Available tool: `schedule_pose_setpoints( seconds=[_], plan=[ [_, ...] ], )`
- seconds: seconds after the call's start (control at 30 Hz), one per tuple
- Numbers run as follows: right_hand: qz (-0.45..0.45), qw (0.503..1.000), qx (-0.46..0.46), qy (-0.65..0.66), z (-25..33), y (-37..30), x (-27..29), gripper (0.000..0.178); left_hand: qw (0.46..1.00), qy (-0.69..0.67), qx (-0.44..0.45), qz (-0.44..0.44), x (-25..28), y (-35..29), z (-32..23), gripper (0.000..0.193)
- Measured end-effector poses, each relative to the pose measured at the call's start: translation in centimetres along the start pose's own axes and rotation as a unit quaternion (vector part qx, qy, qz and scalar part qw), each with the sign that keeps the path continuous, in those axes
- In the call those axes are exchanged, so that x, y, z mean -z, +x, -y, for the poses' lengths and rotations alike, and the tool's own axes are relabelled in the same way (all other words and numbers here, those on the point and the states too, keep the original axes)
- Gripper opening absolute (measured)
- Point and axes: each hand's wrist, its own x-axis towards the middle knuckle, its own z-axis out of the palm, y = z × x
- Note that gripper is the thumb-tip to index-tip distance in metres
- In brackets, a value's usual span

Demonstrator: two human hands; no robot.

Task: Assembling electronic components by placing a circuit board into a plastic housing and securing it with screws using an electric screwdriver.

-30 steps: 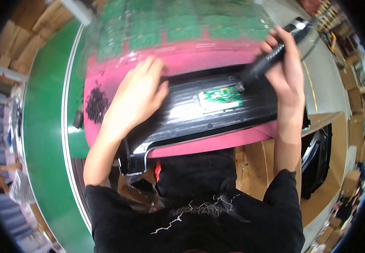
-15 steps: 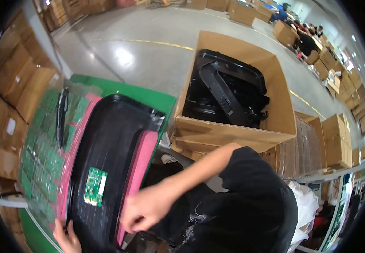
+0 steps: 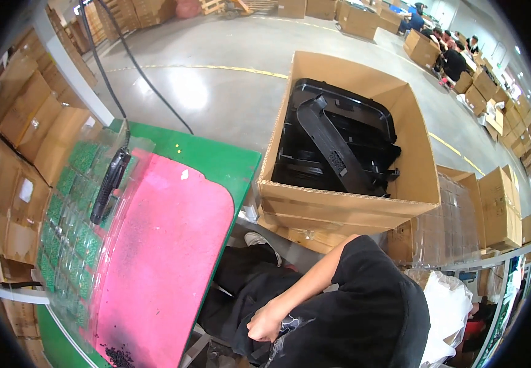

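Observation:
My right hand (image 3: 268,321) is closed in front of my dark clothing, past the table's right edge. Its curled fingers hide whatever may be inside. My left hand is out of view. On the green table lies a pink mat (image 3: 167,245), with a heap of tiny black pieces, apparently screws (image 3: 118,356), at its near end. A black corded electric screwdriver (image 3: 111,184) rests to the left of the mat, on clear plastic trays (image 3: 72,230) that hold several green circuit boards.
Beyond the table's right side stands an open cardboard box (image 3: 351,211) with several black plastic panels (image 3: 333,141) inside. Stacked cartons (image 3: 17,122) line the left side. A white plastic bag (image 3: 446,306) sits at the right. A dark cable (image 3: 146,73) hangs at the far left.
The long black plastic panel and the circuit board on it have gone from the mat. My left hand has left view. My right hand has drawn back to the right, toward my body.

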Motion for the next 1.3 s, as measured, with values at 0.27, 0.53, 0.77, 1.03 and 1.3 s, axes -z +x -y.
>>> schedule_pose_setpoints(
  seconds=[0.27,0.53,0.77,1.03,1.3],
  plan=[
    [0.085,0.996,-0.02,-0.02,0.5,0.2,0.7,0.012,0.944,-0.276,0.179,0.013,9.2,0.4,6.9,0.026],
    [0.058,0.997,-0.044,0.004,-0.3,1.2,-1.1,0.024,0.961,-0.175,0.164,-0.137,14.0,1.3,18.4,0.027],
    [0.128,0.991,-0.035,0.023,0.5,3.6,-0.5,0.022,0.947,0.077,0.085,-0.3,9.2,1.3,17.0,0.035],
    [0.149,0.987,-0.057,-0.024,1.7,5.3,-0.7,0.023,0.984,0.041,0.003,0.174,-3.1,-4.4,3.8,0.012],
    [0.18,0.98,-0.075,-0.026,1.0,3.9,0.2,0.031,0.749,-0.055,-0.224,0.621,-13.4,-6.2,-2.4,0.016]
  ],
)
